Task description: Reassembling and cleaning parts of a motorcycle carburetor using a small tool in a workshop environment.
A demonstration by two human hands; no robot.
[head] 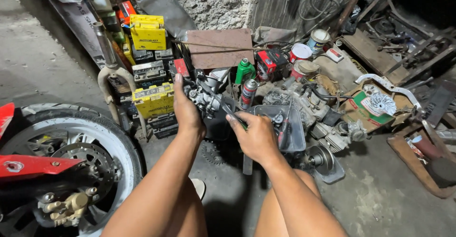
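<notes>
L hand (186,107) fingers wrapped round a grimy carburetor (205,99), just left of the clear plastic tub (295,141). R hand (256,136) pinches a thin tool (227,107), tip hidden vs carb; type unclear.

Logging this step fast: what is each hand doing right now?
Left hand: closed around a small metal carburettor.
Right hand: closed on a screwdriver pointed at it.

Left hand (186,109) gripping grey carburetor (205,99), right hand (256,136) holding screwdriver (231,111), motorcycle wheel (71,156) beside
</notes>
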